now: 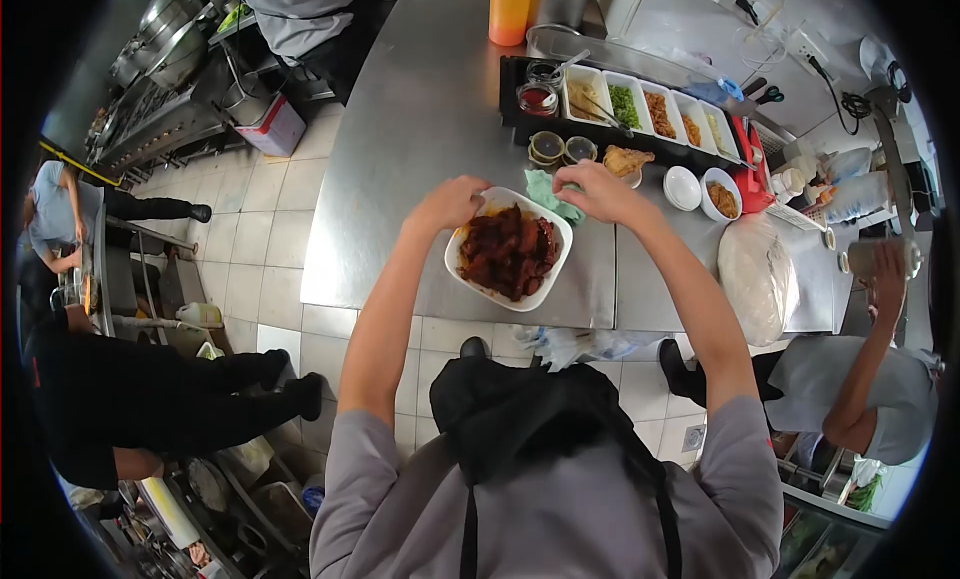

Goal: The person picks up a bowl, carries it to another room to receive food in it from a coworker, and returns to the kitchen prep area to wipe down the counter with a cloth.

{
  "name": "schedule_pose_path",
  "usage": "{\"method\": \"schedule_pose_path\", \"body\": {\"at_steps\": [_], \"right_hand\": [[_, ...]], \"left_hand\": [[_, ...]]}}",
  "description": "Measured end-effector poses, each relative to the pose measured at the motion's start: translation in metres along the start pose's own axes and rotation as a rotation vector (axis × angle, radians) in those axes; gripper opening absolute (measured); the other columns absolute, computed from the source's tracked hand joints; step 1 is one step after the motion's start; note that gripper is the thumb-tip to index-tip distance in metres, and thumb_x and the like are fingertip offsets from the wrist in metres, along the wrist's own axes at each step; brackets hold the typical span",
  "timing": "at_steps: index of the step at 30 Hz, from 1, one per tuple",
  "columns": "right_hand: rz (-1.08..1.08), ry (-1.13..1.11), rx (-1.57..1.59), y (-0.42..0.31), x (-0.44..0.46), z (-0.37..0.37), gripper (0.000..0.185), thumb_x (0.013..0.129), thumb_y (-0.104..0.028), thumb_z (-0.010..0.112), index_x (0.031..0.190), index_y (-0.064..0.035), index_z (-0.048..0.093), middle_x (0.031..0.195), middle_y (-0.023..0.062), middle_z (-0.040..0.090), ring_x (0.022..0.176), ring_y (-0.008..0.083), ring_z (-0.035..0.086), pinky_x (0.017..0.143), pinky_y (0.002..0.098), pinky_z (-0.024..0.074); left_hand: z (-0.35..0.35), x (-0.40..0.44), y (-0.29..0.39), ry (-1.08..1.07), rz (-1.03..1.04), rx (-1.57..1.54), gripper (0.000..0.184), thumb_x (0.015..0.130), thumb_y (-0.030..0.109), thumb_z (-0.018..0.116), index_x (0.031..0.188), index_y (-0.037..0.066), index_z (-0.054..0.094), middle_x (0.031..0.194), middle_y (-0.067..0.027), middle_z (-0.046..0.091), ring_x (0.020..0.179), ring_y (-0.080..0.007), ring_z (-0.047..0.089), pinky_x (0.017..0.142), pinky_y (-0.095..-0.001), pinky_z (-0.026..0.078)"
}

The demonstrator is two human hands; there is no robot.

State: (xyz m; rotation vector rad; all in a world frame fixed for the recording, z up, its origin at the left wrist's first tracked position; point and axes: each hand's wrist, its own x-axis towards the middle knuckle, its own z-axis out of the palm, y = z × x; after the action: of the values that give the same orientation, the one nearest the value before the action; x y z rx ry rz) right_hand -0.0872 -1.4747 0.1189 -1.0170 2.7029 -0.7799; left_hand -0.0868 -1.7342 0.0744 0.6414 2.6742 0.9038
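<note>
A white square bowl (557, 269) filled with dark, glossy reddish-brown pieces of food (507, 249) sits near the front edge of the steel table. At the bowl's upper left corner, my left hand (455, 201) has its fingers curled on the rim. My right hand (597, 191), fingers bent into a pinch, is on a crumpled light green cloth (553, 195) just beyond the bowl's upper right corner. The fingertips partly cover the cloth. Behind my right hand are two small cups of dark sauce (547, 146) and a browned piece of food (627, 160) in a small dish.
A black rack (510, 114) holds white trays of toppings (625, 104). Right of my hand are small white dishes (682, 188), a bowl of food (721, 197) and a plastic bag (757, 279). An orange bottle (508, 14) stands at the back. Co-workers stand at left, right and far left.
</note>
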Motion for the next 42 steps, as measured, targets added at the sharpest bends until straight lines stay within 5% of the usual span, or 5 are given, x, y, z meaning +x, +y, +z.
{"method": "schedule_pose_path", "body": {"at_steps": [5,11,23,33,42], "right_hand": [[-0.252,0.024,-0.069,-0.011,0.008,0.021,0.012,0.075,-0.007,0.057,0.086,-0.0068,0.063,0.084,0.0082,0.061,0.084,0.0267,0.052,0.074,0.0346,0.0440],[0.179,-0.510,-0.145,-0.022,-0.004,-0.019,0.011,0.075,-0.008,0.058,0.084,-0.0063,0.065,0.078,0.0106,0.062,0.086,0.0275,0.053,0.074,0.0363,0.0446],[-0.084,-0.045,-0.263,-0.039,-0.051,0.013,0.012,0.078,-0.010,0.056,0.085,-0.0028,0.063,0.080,0.0115,0.054,0.088,0.0258,0.049,0.074,0.0360,0.0437],[0.057,-0.238,-0.015,-0.079,-0.098,0.013,0.014,0.077,-0.011,0.058,0.087,-0.0025,0.062,0.084,0.0109,0.057,0.087,0.0273,0.051,0.075,0.0374,0.0425],[0.470,-0.006,0.315,-0.062,-0.133,-0.009,0.022,0.074,-0.009,0.059,0.094,-0.0011,0.058,0.084,0.0062,0.058,0.081,0.0167,0.054,0.076,0.0272,0.0415]], "left_hand": [[0.002,0.007,-0.002,-0.014,0.001,0.046,0.032,0.078,0.011,0.046,0.107,0.011,0.059,0.099,-0.0167,0.060,0.092,-0.0355,0.056,0.078,-0.0424,0.045],[0.000,-0.005,0.006,0.018,0.004,0.088,0.031,0.078,0.008,0.046,0.106,0.006,0.058,0.095,-0.0198,0.060,0.087,-0.0358,0.057,0.075,-0.0403,0.046],[0.008,-0.027,0.001,0.156,-0.039,-0.064,0.029,0.080,0.009,0.044,0.106,0.001,0.054,0.082,-0.0225,0.060,0.077,-0.0358,0.059,0.070,-0.0403,0.046],[0.027,-0.071,0.025,0.319,-0.246,-0.312,0.027,0.079,0.007,0.046,0.104,-0.002,0.050,0.082,-0.0270,0.058,0.083,-0.0411,0.056,0.071,-0.0453,0.044],[0.075,-0.117,0.060,0.411,-0.347,-1.210,0.042,0.083,0.001,0.038,0.122,0.002,0.023,0.108,-0.0180,0.047,0.091,-0.0249,0.057,0.065,-0.0342,0.057]]}}
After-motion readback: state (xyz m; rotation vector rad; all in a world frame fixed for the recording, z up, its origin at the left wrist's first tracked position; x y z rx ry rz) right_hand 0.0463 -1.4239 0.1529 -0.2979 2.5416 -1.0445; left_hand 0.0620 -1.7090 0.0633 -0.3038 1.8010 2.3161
